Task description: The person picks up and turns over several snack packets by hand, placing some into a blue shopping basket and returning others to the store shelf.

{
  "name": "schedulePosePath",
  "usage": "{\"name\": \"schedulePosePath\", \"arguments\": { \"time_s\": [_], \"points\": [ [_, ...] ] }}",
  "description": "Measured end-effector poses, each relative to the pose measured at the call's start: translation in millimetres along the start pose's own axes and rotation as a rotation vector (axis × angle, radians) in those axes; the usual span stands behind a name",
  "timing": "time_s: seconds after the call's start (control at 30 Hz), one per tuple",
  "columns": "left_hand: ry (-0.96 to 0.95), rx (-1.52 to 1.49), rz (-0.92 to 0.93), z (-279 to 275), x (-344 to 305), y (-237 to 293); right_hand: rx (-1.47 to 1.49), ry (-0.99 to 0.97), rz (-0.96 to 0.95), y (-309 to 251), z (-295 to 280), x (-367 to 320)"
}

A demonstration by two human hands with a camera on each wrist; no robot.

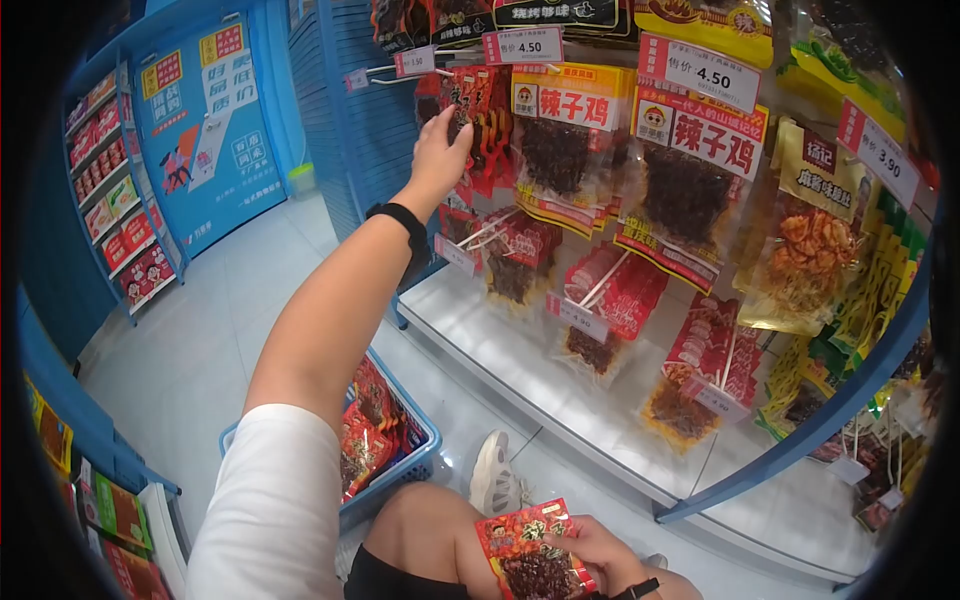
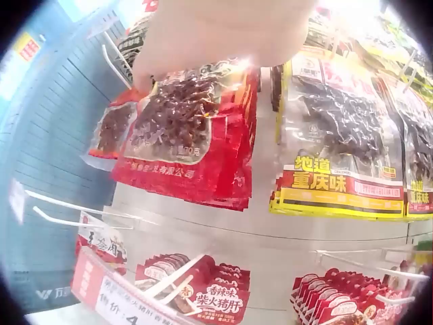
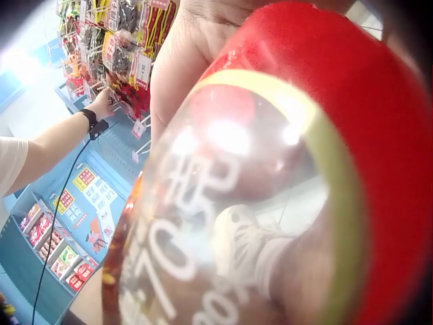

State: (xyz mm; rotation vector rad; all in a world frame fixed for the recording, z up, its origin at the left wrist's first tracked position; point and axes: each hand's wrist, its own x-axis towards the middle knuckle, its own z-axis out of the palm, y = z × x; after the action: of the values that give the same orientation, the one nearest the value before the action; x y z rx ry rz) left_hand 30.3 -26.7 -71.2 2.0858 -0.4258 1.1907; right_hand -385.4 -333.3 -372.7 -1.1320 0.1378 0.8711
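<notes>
Two hands (image 1: 440,156) (one packet (image 1: 530,560) in the right)

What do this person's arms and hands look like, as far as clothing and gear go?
The left hand is ungloved; that arm wears a plain white sleeve, cut short, and a black wristband. The right wrist view shows a small dark box there, with a thin black cable. The right hand is also ungloved, with a dark band at its wrist.

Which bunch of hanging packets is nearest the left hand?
The upper red bunch, just left of the yellow-edged packets. The left hand is right at it; the yellow-edged ones and the lower bunches hang farther off.
</notes>
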Motion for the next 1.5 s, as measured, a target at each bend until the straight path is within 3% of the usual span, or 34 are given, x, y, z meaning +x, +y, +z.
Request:
{"name": "schedulePosePath", "arguments": {
  "time_s": [0.13,0.5,0.57,0.63,0.73,0.8,0.87,0.9,0.97,1.03,1.1,1.17,1.3,1.37,1.4,1.43,1.5],
  "points": [
    [-0.066,-0.065,-0.04,12.1,10.5,23.1,0.004,-0.007,0.007,3.7,-2.4,4.0],
    [-0.201,-0.06,-0.006,39.9,39.0,18.2,0.003,-0.017,-0.019,4.9,-9.3,8.0],
    [-0.314,-0.117,-0.047,40.8,38.1,18.3,-0.018,-0.027,-0.031,10.5,-14.4,13.3],
    [-0.309,-0.199,-0.043,46.2,33.8,10.3,-0.045,-0.037,-0.052,11.3,-13.6,11.6],
    [-0.16,-0.019,0.072,41.2,18.5,1.5,0.007,-0.021,-0.036,6.4,-6.2,5.6],
    [-0.07,-0.041,0.087,34.2,-5.1,3.6,0.015,0.002,-0.073,6.1,-5.0,4.9],
    [-0.13,-0.392,-0.035,30.0,-40.5,2.9,0.021,0.03,-0.128,3.6,-1.4,0.4],
    [-0.093,-0.293,0.041,15.3,-68.4,16.4,0.027,0.061,-0.168,3.1,-1.0,-1.0],
    [-0.262,-0.443,-0.081,-28.6,-132.8,65.9,0.027,0.077,-0.211,7.0,-7.9,2.3],
    [-0.434,-0.457,-0.091,-61.4,-194.4,80.1,0.072,0.175,-0.334,8.9,-6.0,-0.3],
    [-0.613,-0.406,-0.211,-101.7,-254.7,127.6,0.177,0.196,-0.458,9.3,-0.3,-9.2],
    [-0.711,-0.463,-0.265,-116.2,-320.8,136.3,0.093,0.294,-0.57,4.9,4.8,-21.0],
    [-1.009,-0.66,-0.592,-127.2,-413.6,172.7,0.274,0.383,-0.699,-7.8,18.8,-57.2],
    [-1.061,-1.039,-1.06,-121.5,-433.1,192.1,0.31,0.419,-0.814,-2.8,8.6,-54.0],
    [-1.111,-1.002,-1.112,-121.2,-433.1,210.9,0.321,0.448,-0.799,-0.9,1.7,-49.6],
    [-1.131,-1.012,-1.123,-110.5,-443.7,213.7,0.28,0.491,-0.874,-0.2,-5.3,-43.5],
    [-1.09,-1.164,-0.952,-91.5,-466.7,214.7,0.243,0.546,-0.937,2.1,-7.1,-44.4]
  ]
}}
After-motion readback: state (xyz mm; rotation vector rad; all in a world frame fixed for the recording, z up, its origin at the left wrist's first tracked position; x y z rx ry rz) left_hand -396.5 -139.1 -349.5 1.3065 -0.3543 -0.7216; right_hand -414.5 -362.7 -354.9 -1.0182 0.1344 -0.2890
